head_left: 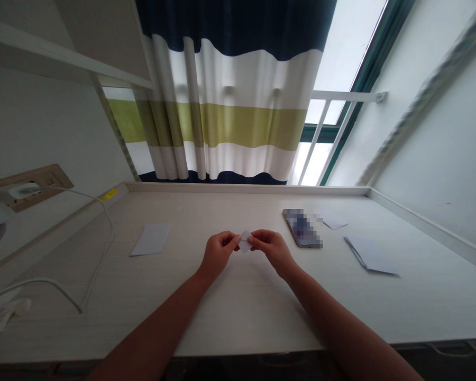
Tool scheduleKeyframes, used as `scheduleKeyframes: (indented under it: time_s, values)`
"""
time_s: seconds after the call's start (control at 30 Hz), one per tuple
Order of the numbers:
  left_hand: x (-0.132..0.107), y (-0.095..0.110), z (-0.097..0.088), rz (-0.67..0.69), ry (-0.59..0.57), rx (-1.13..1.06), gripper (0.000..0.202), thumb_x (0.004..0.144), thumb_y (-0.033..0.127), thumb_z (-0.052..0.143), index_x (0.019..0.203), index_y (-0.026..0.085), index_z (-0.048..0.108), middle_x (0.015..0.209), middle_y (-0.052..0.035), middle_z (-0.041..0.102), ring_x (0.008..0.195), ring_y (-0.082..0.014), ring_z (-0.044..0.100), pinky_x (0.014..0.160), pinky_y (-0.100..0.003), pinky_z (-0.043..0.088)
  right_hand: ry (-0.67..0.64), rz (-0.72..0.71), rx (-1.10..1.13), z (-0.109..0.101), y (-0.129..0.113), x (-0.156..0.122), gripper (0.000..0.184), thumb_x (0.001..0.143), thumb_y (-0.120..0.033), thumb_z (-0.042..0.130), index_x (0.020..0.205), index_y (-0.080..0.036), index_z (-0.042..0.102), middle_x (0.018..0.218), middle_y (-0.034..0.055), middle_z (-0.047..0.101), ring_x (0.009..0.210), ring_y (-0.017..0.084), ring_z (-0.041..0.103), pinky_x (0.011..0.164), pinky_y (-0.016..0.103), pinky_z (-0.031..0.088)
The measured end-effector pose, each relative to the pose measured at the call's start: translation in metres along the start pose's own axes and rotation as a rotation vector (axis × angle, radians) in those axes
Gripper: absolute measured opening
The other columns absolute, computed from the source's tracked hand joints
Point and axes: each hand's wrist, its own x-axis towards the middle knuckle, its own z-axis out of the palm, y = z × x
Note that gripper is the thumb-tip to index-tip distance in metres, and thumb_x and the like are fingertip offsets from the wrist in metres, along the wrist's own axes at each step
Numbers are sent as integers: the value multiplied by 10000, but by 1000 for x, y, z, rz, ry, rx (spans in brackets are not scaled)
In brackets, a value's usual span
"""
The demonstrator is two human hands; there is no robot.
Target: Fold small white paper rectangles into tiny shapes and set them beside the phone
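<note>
While pinched from both sides, left of the phone (301,230) and slightly nearer than it, probably almost weightless: a small white paper piece (245,242), turned like a diamond. Likely thin and easily bent, somewhat stiffer along any fold; too small in view for counting layers. Unlikely to break if dropped, but apt to crease or tear under a hard tug, and perhaps a little slippery to dry skin. At the left corner, a thumb-and-finger pinch from the left hand (218,252); at the right corner, a matching pinch from the right hand (275,250). Good places for a hold, judging by the size: opposite edges, with light pressure and the middle untouched. Hard to say whether touching the desk (238,312) or raised just above.

Just right of the phone, a small white sheet (335,220), lying flat. Farther right of the phone and nearer than it, a stack of white sheets (375,256), with uneven edges. Well left of the phone, past both hands, a single white sheet (150,239), flat as well; farther out on that side of the phone, a white cable (112,228), bent in a loose curve across the desk. Behind the phone, beyond the far edge of the desk, a striped curtain (254,127).
</note>
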Motion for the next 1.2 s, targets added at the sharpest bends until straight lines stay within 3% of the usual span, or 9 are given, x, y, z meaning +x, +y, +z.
scheduleKeyframes:
  time_s: [0.3, 0.5, 0.8, 1.07, 1.2]
  values:
    - [1, -5, 0, -10, -27, -65, 250, 720, 338, 567, 572, 138, 590, 528, 9, 555, 545, -113, 511, 571, -227, 410, 27, 26, 5, -1, -5, -1, 205, 532, -297, 738, 636, -137, 663, 579, 12, 648, 521, 109, 552, 570, 281, 457]
    - [-1, -3, 2, 7, -1, -27, 239, 708, 336, 573, 558, 149, 584, 518, 17, 557, 532, -109, 513, 556, -219, 413, 7, 5, 62, 2, 2, 1, 266, 541, -267, 735, 758, -154, 632, 623, 0, 655, 590, 132, 596, 605, 292, 475]
    - [-2, 0, 6, 7, -6, 4, 257, 698, 341, 570, 521, 155, 560, 501, 18, 553, 520, -111, 512, 536, -221, 410, 5, -8, 29, 2, 1, 2, 241, 551, -247, 721, 729, -167, 579, 599, -19, 626, 561, 128, 579, 581, 282, 459]
    - [0, -4, 2, -6, 69, -32, 268, 698, 357, 577, 532, 146, 570, 489, 19, 541, 510, -104, 499, 549, -224, 418, -47, -103, 15, -2, 1, -1, 283, 626, -291, 682, 832, -217, 504, 620, -35, 630, 592, 132, 587, 625, 297, 464]
    - [3, -6, 2, -58, 85, -150, 252, 680, 369, 600, 592, 132, 604, 523, 8, 562, 525, -111, 527, 565, -240, 463, -42, -181, -72, -6, 3, 1, 167, 656, -273, 650, 778, -206, 558, 611, -30, 608, 593, 126, 563, 614, 282, 450]
